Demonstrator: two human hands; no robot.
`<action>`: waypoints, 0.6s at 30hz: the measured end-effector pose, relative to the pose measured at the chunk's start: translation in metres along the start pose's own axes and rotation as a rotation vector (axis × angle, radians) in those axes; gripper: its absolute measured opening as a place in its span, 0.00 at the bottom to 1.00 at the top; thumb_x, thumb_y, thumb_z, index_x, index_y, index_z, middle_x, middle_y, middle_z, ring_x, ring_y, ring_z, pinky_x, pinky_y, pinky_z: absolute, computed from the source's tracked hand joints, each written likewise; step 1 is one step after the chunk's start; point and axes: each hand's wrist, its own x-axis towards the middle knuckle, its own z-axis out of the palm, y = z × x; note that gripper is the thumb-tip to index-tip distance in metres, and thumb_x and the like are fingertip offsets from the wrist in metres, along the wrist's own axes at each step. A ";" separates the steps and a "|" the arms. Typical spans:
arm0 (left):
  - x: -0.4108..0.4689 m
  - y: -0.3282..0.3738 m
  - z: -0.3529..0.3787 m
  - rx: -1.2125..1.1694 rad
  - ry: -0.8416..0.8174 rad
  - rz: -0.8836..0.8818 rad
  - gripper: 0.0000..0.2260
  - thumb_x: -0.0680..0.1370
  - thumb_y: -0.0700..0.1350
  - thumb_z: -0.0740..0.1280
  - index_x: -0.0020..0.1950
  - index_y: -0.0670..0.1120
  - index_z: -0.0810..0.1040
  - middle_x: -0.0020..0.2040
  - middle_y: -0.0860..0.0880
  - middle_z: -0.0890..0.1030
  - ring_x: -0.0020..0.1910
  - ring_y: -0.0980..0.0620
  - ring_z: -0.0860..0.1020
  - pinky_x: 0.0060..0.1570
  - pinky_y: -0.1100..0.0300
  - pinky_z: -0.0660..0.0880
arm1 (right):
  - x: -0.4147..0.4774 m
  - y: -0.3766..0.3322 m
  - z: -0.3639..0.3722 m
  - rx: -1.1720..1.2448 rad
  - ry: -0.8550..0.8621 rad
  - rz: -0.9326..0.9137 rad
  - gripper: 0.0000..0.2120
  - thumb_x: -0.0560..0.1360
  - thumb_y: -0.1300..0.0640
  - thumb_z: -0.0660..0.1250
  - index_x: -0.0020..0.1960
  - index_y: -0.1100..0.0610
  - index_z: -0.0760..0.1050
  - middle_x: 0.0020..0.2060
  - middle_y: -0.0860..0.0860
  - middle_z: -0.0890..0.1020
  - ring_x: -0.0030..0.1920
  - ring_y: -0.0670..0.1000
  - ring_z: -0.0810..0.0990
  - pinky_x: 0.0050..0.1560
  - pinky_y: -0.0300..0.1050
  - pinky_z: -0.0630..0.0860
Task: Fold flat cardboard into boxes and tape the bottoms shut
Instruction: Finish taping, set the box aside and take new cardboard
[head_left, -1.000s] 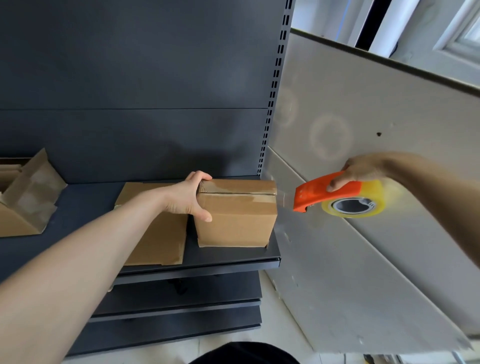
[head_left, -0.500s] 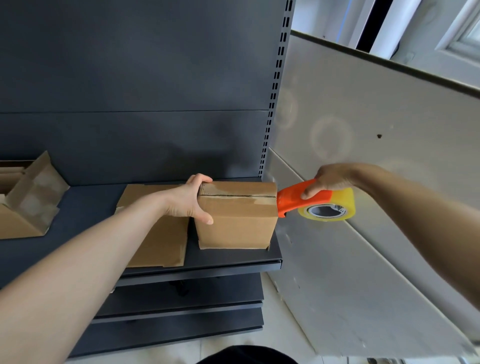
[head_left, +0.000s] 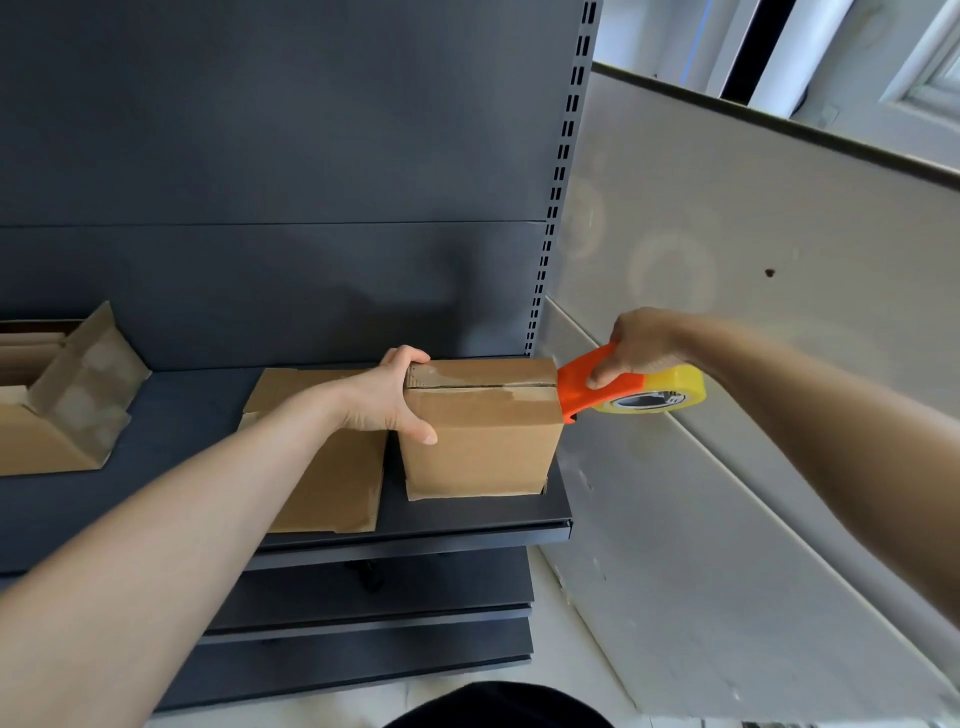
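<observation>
Right hand (head_left: 644, 345) wrapped round tape dispenser (head_left: 574, 387), now touching box (head_left: 483, 441) at its right edge; left hand (head_left: 379, 400) still clasping it.

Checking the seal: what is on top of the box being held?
The box top shows closed flaps meeting at a seam. The left hand curls over its left edge; the right hand holds a dispenser at its right edge. The inside is hidden.
</observation>
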 end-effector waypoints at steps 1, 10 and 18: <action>0.000 0.001 0.000 0.004 0.003 0.002 0.44 0.63 0.50 0.79 0.71 0.56 0.55 0.65 0.54 0.60 0.63 0.50 0.67 0.62 0.53 0.70 | -0.001 -0.001 0.001 -0.011 0.009 -0.002 0.32 0.67 0.37 0.71 0.61 0.59 0.75 0.52 0.55 0.78 0.49 0.57 0.75 0.49 0.46 0.72; -0.005 0.002 0.000 0.024 0.058 -0.008 0.43 0.63 0.50 0.79 0.70 0.52 0.56 0.64 0.52 0.61 0.61 0.50 0.68 0.60 0.55 0.71 | -0.006 -0.002 0.010 -0.052 0.059 -0.056 0.24 0.69 0.36 0.69 0.46 0.57 0.73 0.38 0.52 0.76 0.43 0.57 0.75 0.41 0.44 0.69; -0.012 0.000 -0.001 0.039 0.066 -0.036 0.42 0.64 0.50 0.79 0.70 0.53 0.56 0.64 0.52 0.61 0.61 0.49 0.68 0.57 0.56 0.71 | -0.002 0.014 0.020 -0.003 0.009 -0.086 0.28 0.69 0.37 0.70 0.57 0.58 0.77 0.48 0.53 0.79 0.49 0.56 0.77 0.48 0.46 0.72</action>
